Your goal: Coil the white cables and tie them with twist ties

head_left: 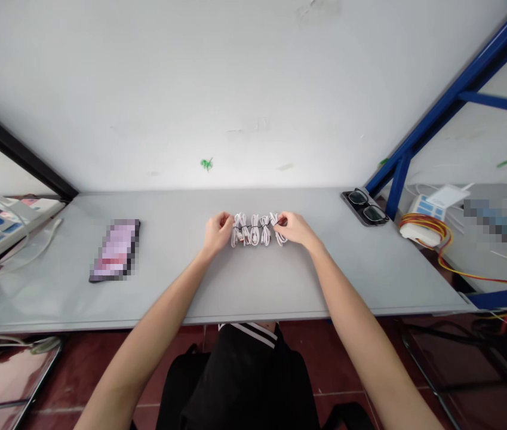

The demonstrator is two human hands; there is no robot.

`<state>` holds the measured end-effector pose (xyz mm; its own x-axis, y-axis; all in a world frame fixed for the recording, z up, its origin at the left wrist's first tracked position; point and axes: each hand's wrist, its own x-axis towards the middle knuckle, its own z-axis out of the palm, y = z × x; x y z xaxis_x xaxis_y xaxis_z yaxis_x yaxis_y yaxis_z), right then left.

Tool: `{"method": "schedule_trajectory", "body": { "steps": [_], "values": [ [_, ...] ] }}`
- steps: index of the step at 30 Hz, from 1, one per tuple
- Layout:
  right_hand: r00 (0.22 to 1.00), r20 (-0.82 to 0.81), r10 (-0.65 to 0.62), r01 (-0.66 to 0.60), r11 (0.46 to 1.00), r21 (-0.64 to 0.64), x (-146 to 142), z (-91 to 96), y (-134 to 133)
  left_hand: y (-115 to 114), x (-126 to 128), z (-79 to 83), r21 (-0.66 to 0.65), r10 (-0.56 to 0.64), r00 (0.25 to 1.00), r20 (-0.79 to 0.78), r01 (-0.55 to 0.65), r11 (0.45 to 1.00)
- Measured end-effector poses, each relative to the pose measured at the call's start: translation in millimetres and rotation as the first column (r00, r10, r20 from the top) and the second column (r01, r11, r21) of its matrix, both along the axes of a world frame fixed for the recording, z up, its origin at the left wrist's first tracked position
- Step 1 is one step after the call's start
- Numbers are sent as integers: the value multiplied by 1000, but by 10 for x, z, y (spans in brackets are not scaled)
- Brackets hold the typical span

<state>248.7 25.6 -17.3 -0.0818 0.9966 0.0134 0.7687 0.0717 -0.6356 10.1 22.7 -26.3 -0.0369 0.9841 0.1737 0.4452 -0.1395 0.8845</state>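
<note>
A row of small coiled white cables [257, 230], each tied round the middle, lies in a line on the grey table [253, 280]. My left hand [217, 230] is closed on the left end of the row. My right hand [292, 227] pinches the right end. Both hands rest near the table's middle, close to the white wall.
A phone [115, 249] lies face up on the left of the table. Black glasses on a dark tray [366, 206] sit at the back right. A blue frame post [441, 107] rises on the right, with power strips and wires [427, 224] beside it. More white strips and cords [6, 221] sit at far left.
</note>
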Motion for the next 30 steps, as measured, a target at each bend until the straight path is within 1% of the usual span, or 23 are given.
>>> {"method": "schedule_trajectory", "body": {
  "steps": [3, 6, 7, 9, 11, 12, 13, 15, 19, 21, 24, 27, 30],
  "values": [
    [994, -95, -54, 54, 999, -2, 49, -23, 24, -29, 3, 53, 20, 18, 998, 61, -19, 1000],
    [956, -249, -154, 177, 982, 72, 80, -12, 42, -74, 27, 91, 65, 1, 996, 85, -7, 998],
    [924, -337, -180, 222, 971, 92, 76, 4, 43, -94, 40, 103, 83, -23, 996, 85, 16, 996],
    [819, -545, -177, 268, 959, 92, 42, 54, 28, -145, 72, 128, 102, -96, 993, 73, 88, 991],
    [694, -710, -120, 235, 970, 66, -28, 112, -10, -203, 110, 155, 86, -172, 984, 39, 168, 982],
    [656, -750, -85, 214, 974, 77, -72, 137, -37, -230, 130, 167, 84, -203, 979, 16, 201, 976],
    [636, -770, -51, 196, 976, 97, -120, 157, -67, -255, 150, 177, 83, -230, 973, 1, 229, 970],
    [630, -777, 16, 155, 977, 146, -221, 175, -132, -290, 186, 186, 78, -284, 959, 4, 283, 956],
    [645, -757, 105, 76, 977, 200, -398, 133, -237, -305, 228, 171, 45, -401, 907, 131, 398, 916],
    [663, -736, 139, 44, 974, 223, -459, 95, -257, -298, 234, 163, 36, -436, 882, 176, 437, 899],
    [669, -724, 167, 18, 970, 241, -504, 52, -249, -287, 231, 160, 29, -449, 871, 200, 452, 891],
    [666, -724, 177, 4, 971, 241, -496, 49, -217, -271, 226, 150, 30, -436, 866, 244, 443, 896],
    [646, -754, 117, 39, 982, 186, -458, 80, -193, -256, 219, 133, 39, -399, 877, 268, 404, 914]
  ]
}}
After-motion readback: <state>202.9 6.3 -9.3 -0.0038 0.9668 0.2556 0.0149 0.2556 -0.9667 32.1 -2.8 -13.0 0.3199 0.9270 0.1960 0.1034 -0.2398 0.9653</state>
